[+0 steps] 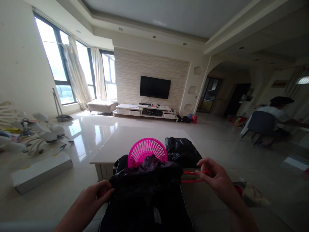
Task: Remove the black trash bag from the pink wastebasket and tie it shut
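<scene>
**Both hands on a black bag's red drawstring**

The left hand (93, 195) pinches the edge of a black bag (147, 180) – the right hand (213, 177) holds a red drawstring (190, 173) stretched out from it. Behind the bag, a pink basket (147, 151) and a second black bag (182, 151) sit on the bench (125, 138). Far right, a person (275, 117) sits on a chair – the television (155, 87) hangs on the far wall.

two bare hands, left (90, 197) and right (214, 176); one round pink plastic mesh basket (147, 150); two crumpled black plastic bags (147, 175) (182, 151); one flat black wall television (155, 87); one long white cardboard box (41, 172).
</scene>
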Available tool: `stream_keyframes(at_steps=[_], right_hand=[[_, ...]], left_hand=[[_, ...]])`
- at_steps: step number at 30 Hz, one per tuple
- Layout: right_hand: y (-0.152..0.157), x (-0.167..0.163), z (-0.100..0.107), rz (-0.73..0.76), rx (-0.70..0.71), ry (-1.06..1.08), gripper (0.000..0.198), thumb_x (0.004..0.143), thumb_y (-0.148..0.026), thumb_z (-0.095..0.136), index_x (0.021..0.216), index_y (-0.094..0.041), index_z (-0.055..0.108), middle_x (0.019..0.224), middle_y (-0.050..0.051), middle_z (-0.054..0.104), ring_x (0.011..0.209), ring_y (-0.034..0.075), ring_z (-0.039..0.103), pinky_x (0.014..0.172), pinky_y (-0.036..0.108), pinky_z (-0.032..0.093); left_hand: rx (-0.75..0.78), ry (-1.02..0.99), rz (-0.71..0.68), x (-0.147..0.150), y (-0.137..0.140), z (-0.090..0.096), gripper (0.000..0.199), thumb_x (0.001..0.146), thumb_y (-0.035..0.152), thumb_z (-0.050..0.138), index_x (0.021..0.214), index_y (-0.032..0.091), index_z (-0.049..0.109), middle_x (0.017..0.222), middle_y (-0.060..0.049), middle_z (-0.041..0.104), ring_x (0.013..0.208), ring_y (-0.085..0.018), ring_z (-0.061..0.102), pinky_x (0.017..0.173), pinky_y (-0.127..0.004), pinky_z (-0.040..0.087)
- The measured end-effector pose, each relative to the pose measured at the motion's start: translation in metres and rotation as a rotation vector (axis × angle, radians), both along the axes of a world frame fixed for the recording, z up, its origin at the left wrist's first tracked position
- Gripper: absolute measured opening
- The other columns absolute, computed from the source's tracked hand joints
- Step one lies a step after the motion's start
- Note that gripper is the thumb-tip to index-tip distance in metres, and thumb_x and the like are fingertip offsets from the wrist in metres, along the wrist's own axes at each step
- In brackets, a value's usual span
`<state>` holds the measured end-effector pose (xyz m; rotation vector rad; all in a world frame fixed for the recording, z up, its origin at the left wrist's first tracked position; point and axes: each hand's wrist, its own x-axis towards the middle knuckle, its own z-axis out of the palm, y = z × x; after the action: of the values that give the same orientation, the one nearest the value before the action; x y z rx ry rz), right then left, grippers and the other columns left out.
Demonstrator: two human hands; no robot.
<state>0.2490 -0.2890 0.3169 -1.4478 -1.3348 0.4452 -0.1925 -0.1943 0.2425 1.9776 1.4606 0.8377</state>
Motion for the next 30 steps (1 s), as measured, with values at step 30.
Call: stream_keyframes(at_steps=[30], right_hand=[[-0.006,-0.002,-0.015,0.363,0.071,0.138,0.037,0.099,-0.049,0.067,0.073,-0.023,0.069,0.064,0.001,0.058,0.063,0.017,0.051,0.063,0.032,0.041]], left_hand=[[-0.379,-0.330,-0.156,0.021,-0.026,0.022,0.063,0.088,0.080,0.061,0.095,0.020,0.079,0.045,0.006,0.051,0.034,-0.008,0.037,0.037,-0.019,0.020]])
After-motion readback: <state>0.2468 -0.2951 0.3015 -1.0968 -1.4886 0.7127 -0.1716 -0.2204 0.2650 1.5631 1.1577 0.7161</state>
